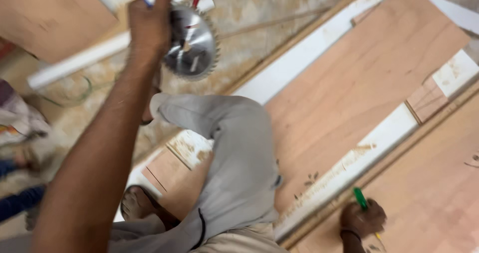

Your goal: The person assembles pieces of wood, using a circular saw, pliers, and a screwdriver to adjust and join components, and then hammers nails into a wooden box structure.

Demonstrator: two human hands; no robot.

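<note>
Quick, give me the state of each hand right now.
Left hand: closed, gripping a circular saw held up off the floor.
Right hand: closed around a green pen, resting on a plywood sheet.

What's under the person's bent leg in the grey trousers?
Under the leg lies a brown wooden board with a white strip along its edge. A bare foot rests near the board's corner. The part of the board beneath the knee is hidden.
</note>
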